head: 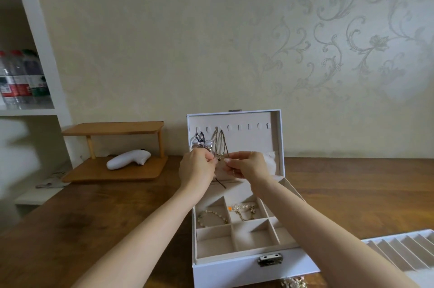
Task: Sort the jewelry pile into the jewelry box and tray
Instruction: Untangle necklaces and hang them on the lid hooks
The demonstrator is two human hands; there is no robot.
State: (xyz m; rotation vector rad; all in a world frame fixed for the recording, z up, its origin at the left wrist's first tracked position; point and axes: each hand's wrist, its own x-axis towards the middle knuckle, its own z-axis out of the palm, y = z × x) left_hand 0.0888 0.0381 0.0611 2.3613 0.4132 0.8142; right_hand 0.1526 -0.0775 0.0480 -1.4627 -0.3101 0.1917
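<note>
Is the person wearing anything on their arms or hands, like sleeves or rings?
No sleeves, watch or bracelets show; the arms are bare to the picture's edge. The left hand looks plain. The right hand may wear a thin ring on one finger, too small to be sure.

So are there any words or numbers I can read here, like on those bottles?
No text can be read here.
Labels on the water bottles: print too blurred to read.
Gold piece in the jewelry box: letter-like shapes, too small to read.
</note>
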